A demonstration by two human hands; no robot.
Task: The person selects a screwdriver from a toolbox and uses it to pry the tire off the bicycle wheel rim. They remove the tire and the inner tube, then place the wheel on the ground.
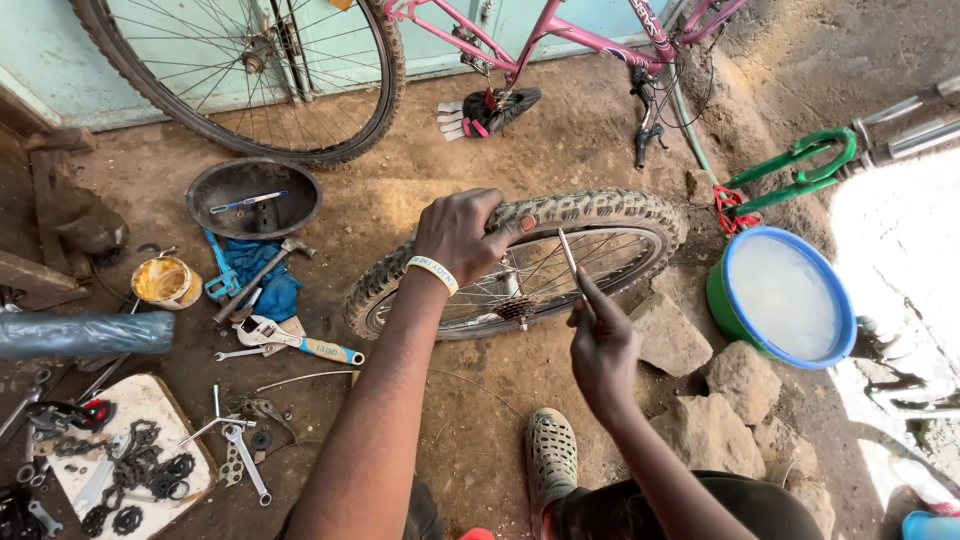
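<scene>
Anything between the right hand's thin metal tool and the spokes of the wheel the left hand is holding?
Nothing visible. The left hand grips the knobby tyre of the wheel at its top. The right hand holds the thin metal tool directly in front of the spokes, with only open air between. The stones lie to the side.

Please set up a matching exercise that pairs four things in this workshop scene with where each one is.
Things:
1. knobby bicycle wheel
2. thin metal rod
3. adjustable wrench
4. green basin

Places:
A. lying on the dirt floor below the blue cloth
B. pinched in the right hand
C. beside the rocks, full of pale water
D. standing on the ground, its tyre gripped from above by the left hand

Pairs: 1-D, 2-B, 3-A, 4-C
</scene>
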